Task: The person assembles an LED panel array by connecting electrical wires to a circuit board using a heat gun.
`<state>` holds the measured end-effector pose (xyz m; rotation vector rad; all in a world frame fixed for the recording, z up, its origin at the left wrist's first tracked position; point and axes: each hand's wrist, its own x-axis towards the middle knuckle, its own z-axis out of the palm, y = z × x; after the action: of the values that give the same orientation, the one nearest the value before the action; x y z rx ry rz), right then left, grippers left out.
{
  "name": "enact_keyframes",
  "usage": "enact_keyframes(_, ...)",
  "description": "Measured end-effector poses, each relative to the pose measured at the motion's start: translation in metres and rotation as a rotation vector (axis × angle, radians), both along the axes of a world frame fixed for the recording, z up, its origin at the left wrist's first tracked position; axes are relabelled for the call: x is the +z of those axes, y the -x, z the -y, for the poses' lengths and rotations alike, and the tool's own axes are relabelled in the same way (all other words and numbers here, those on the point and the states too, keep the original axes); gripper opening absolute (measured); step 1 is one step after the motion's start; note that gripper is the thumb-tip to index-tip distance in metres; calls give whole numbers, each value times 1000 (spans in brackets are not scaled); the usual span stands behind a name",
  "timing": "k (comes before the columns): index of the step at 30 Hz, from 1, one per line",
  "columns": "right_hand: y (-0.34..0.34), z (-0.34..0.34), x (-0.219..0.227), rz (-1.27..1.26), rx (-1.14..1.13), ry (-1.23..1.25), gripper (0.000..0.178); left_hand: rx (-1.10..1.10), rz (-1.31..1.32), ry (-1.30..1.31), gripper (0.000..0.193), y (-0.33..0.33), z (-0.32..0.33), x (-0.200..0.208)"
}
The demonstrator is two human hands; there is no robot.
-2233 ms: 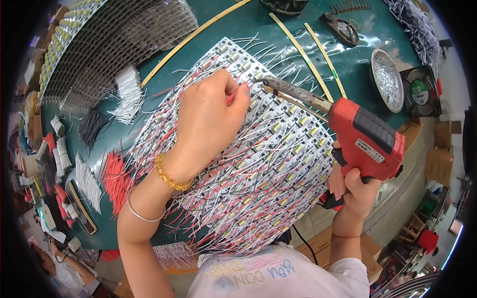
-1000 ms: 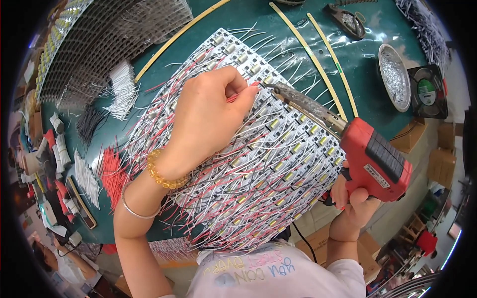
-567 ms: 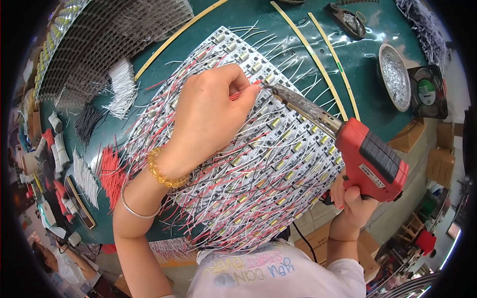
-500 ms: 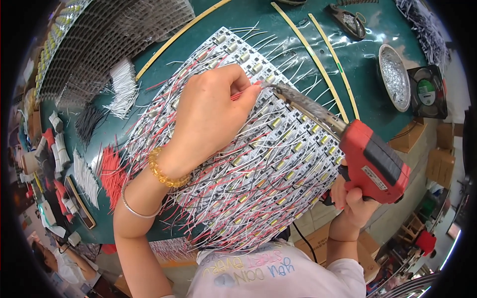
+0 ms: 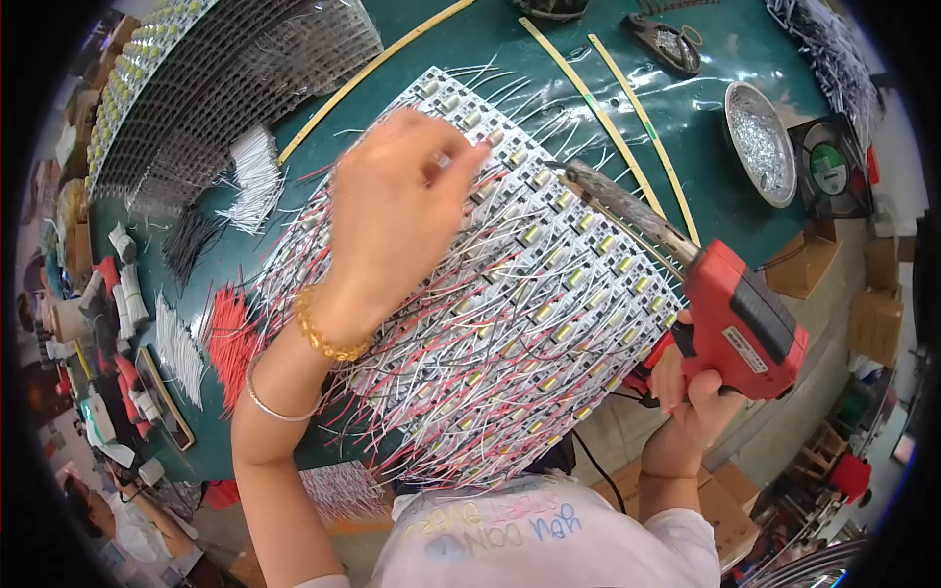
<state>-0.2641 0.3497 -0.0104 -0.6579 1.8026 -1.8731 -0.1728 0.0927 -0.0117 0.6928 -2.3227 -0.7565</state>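
Note:
A large sheet of white circuit boards [image 5: 549, 284], dotted with yellow components, lies in front of me under many thin red, white and black wires [image 5: 461, 392]. Over its upper left part is my left hand [image 5: 397, 201], slightly blurred. Thumb and forefinger are pinched together; whatever sits between them is too small and smeared to make out. My right hand [image 5: 691, 387] grips a red and black soldering gun [image 5: 740, 318] at the sheet's right edge. The gun's long metal barrel [image 5: 627, 208] points up and left, its tip above the boards and apart from my left fingers.
Bundles of red wires [image 5: 230, 338], white wires [image 5: 257, 181] and black wires [image 5: 191, 240] lie on the green table [image 5: 323, 127] at left. Behind them stands a curved stack of board sheets [image 5: 245, 78]. A metal bowl [image 5: 761, 147] and a fan [image 5: 831, 169] are at right, beyond yellow strips [image 5: 647, 127].
My left hand has moved left and slightly up, away from the soldering gun's tip, which it was close to before. Red wires seen in that hand are no longer visible there.

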Motion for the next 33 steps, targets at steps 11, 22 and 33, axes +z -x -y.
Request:
enact_keyframes(11, -10, -9, 13, 82, -76, -54, 79, -33, 139, -226, 16, 2, -31, -2)
enact_keyframes(22, -4, -24, -17, 78, -93, -62, 70, -70, 133, -349, 13, 3, -27, -3)
enact_keyframes(33, -1, -37, -14, 72, 16, -225, 68, -86, 112, -290, 13, 3, -27, -5)
